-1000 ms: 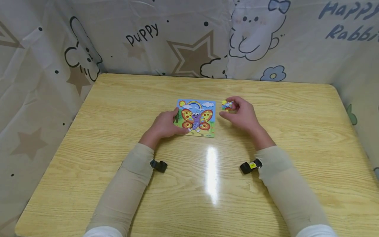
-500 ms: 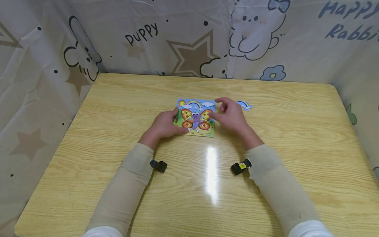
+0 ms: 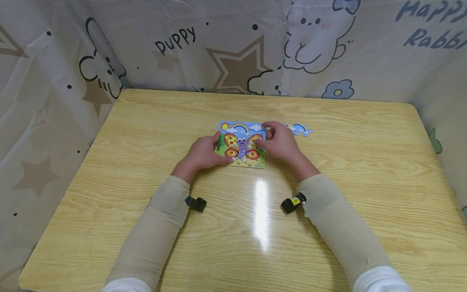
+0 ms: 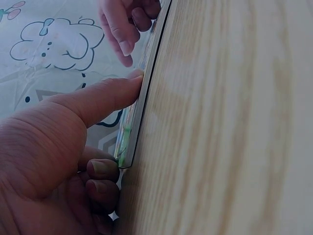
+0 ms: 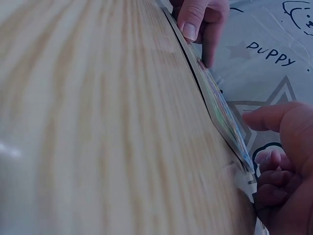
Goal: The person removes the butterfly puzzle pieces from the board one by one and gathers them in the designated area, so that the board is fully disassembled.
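Note:
A square butterfly puzzle (image 3: 242, 152) with a sun, rainbow and clouds lies flat on the wooden table. My left hand (image 3: 204, 153) grips it at its lower left corner, the thumb along the front edge and the fingers at the left side. In the left wrist view that thumb (image 4: 110, 98) presses on the board's edge. My right hand (image 3: 282, 140) is at the puzzle's right side, its index finger by the upper right corner. In the right wrist view its thumb (image 5: 269, 117) stays clear above the puzzle, the other fingers loosely curled beside the corner.
Loose rainbow puzzle pieces (image 3: 300, 129) lie just beyond my right hand, partly covered by it. The wooden table (image 3: 127, 162) meets a printed cloth wall (image 3: 182, 69) at the back. Each wrist carries a small black camera (image 3: 293, 202).
My right hand has moved left from the loose pieces to the puzzle's right edge, uncovering rainbow pieces behind it. The left hand and the puzzle have stayed in place.

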The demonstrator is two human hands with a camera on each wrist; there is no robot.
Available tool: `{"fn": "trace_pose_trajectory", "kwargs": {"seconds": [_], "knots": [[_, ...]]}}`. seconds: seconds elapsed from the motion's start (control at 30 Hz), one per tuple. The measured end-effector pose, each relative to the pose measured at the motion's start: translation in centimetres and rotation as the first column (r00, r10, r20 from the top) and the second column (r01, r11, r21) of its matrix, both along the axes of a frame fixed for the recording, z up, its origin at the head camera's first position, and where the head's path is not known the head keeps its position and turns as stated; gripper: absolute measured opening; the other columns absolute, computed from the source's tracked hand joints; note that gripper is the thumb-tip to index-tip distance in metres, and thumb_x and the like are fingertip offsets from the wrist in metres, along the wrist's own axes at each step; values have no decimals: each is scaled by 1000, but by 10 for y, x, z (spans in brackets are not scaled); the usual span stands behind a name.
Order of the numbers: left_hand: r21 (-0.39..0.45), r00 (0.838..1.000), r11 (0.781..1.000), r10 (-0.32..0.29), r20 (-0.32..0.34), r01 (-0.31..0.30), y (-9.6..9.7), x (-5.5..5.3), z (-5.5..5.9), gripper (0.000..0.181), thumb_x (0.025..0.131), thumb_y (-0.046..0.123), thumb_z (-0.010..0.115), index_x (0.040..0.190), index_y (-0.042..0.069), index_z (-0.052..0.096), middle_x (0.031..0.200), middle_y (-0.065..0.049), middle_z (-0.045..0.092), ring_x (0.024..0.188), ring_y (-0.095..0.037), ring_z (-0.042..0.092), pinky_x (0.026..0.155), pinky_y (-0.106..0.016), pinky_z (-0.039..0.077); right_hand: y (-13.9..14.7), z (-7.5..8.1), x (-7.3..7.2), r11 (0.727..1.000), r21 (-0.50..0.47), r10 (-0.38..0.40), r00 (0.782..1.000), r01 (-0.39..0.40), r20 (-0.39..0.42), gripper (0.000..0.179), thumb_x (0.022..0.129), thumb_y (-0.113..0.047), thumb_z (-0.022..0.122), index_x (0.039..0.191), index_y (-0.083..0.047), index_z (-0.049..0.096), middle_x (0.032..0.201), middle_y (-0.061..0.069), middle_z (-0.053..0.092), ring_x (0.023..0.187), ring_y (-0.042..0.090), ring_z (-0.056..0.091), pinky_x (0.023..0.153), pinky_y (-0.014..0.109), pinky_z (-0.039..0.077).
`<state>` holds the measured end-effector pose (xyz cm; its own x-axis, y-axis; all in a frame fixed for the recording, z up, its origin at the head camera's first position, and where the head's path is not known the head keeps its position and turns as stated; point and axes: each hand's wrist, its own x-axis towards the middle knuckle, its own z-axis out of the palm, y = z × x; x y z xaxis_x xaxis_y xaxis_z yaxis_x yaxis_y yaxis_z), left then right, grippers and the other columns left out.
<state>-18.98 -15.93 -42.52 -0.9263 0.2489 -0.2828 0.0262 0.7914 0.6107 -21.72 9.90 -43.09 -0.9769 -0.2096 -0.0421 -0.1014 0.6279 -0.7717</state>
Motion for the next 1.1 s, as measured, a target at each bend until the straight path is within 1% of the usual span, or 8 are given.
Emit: {"fn": "trace_pose_trajectory", "kwargs": {"seconds": [0.17, 0.33, 0.53, 0.8, 1.0, 1.1], "knots": [[-4, 1000, 1000, 0, 5, 0, 0, 0, 1, 107, 79, 47, 84, 158, 4, 25, 154, -17, 39, 140, -32, 36, 111, -43, 32, 0, -4, -3, 999, 51, 4, 1000, -4, 0, 55, 87, -31, 77, 133, -5, 61, 82, 8, 52, 74, 23, 46, 67, 35, 35], [-11, 1000, 1000, 0, 1, 0, 0, 0, 1, 107, 79, 48, 83, 158, 4, 25, 154, -17, 40, 139, -32, 37, 111, -43, 32, -2, -3, -4, 997, 72, 8, 1000, -8, 4, 54, 88, -32, 77, 133, -6, 62, 81, 8, 52, 73, 24, 46, 67, 36, 34], [-16, 1000, 1000, -2, 3, 2, 0, 0, 1, 107, 79, 47, 83, 158, 4, 25, 154, -17, 39, 140, -32, 36, 112, -43, 32, -3, 0, -4, 995, 95, -19, 1000, 17, 20, 51, 88, -31, 77, 130, -6, 62, 82, 8, 53, 71, 24, 47, 66, 36, 35], [-11, 1000, 1000, 0, -1, 0, 1, -1, -1, 107, 79, 48, 83, 158, 4, 25, 153, -17, 40, 139, -32, 37, 111, -43, 32, -5, 1, -6, 996, 78, -46, 997, 42, 56, 50, 86, -27, 80, 127, -5, 64, 84, 8, 53, 73, 24, 47, 66, 35, 36], [-5, 1000, 1000, 1, 4, -1, 1, 0, 0, 107, 79, 46, 84, 158, 4, 25, 154, -17, 39, 140, -33, 36, 111, -43, 32, -6, 0, -8, 997, 43, -72, 991, 68, 109, 52, 86, -22, 82, 130, -5, 61, 87, 9, 51, 78, 24, 46, 71, 36, 36], [0, 1000, 1000, 2, 6, -2, 1, 1, 1, 107, 79, 46, 84, 158, 5, 24, 154, -17, 38, 140, -33, 35, 112, -43, 32, -7, -1, -8, 995, 43, -91, 989, 87, 120, 53, 86, -22, 82, 131, -5, 60, 88, 9, 50, 80, 25, 46, 74, 36, 36]]}}
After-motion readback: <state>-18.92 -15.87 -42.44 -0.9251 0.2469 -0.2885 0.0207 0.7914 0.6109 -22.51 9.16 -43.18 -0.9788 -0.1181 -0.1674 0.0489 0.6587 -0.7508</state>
